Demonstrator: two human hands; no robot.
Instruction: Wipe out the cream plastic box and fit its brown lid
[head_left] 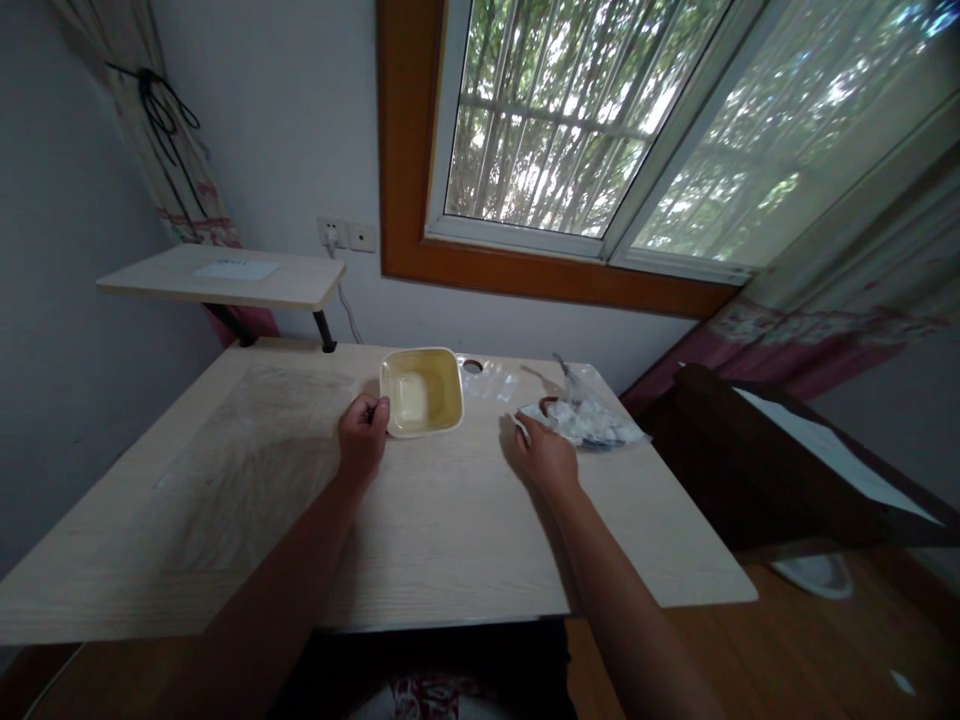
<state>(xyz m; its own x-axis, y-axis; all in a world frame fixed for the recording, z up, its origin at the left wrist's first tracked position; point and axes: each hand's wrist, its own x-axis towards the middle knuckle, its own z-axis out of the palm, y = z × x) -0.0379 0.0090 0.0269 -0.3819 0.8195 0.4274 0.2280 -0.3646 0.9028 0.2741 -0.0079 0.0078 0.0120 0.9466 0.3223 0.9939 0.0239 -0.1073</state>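
One grip, the left hand [364, 440], pinches the yellow tub [444, 392] at its 8 o'clock rim. I can't tell if the right hand [549, 458] is closed or holding something. A clear bag [592, 420] is beside it, at 2 o'clock. The tub is near 12 o'clock on the counter [450, 530]. This looks like the holding step; moving the tub calls for a firm pinch.

Blk clothing [360, 672] w/ dk red & wht print [427, 697], bare forearms [300, 560].

A window [555, 130] above the desk [450, 530], patterned curtains [847, 290] beside it.
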